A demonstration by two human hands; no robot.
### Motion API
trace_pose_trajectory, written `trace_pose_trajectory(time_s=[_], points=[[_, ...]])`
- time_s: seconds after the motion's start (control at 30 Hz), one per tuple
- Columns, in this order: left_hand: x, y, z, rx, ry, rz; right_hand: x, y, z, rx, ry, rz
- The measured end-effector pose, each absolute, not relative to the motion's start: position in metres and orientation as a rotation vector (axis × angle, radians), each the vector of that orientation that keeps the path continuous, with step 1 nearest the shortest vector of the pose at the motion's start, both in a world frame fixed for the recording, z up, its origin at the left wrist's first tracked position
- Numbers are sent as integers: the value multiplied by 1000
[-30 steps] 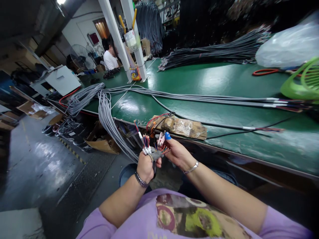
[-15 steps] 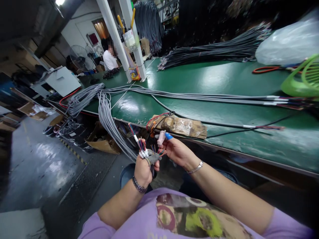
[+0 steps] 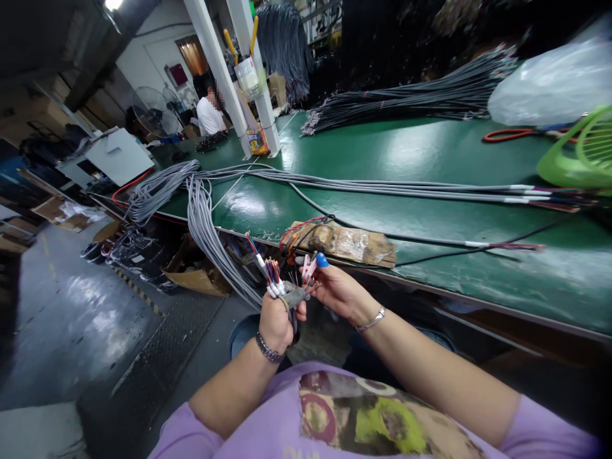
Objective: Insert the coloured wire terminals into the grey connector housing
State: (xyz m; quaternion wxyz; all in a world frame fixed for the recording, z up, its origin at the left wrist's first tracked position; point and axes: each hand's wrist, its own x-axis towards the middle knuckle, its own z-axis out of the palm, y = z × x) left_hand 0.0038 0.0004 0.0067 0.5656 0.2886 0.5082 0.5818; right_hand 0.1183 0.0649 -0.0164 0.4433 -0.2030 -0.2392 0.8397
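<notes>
My left hand is closed round a bundle of grey cables. Their white-sleeved ends stick up from the fist, with thin coloured wires fanning out on top. Grey material covers part of this hand's fingers. To its right, the fingers of my right hand are bent together, with a blue cover on one fingertip. A small pink clip-like piece stands at these fingertips, apparently pinched there. Several loose wires spread between the two hands; whether the right fingers touch them is unclear.
A wooden block with red and black leads lies at the front edge of the green bench. More grey cables stretch along the bench. Farther back are black cables, a plastic bag and a green basket. A person is beyond the posts.
My right hand has shifted slightly left and closer to the wires by my left hand. The pink piece has turned and now shows a V-like outline. My left hand has barely moved.
</notes>
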Motion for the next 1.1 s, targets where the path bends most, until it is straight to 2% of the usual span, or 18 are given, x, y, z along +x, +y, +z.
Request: trace_pose_trajectory(time_s=[0.23, 0.67, 0.83, 1.1], points=[[4, 4, 6, 694, 1197, 1321, 112, 68, -20, -525, -546, 1988], [3, -9, 7, 764, 1191, 1336, 115, 60, -15, -529, -435, 2102], [2, -11, 4, 727, 1207, 1392, 119, 59, -16, -536, -555, 2002], [6, -1, 7, 705, 1202, 1404, 118, 58, -17, -513, -554, 2051]])
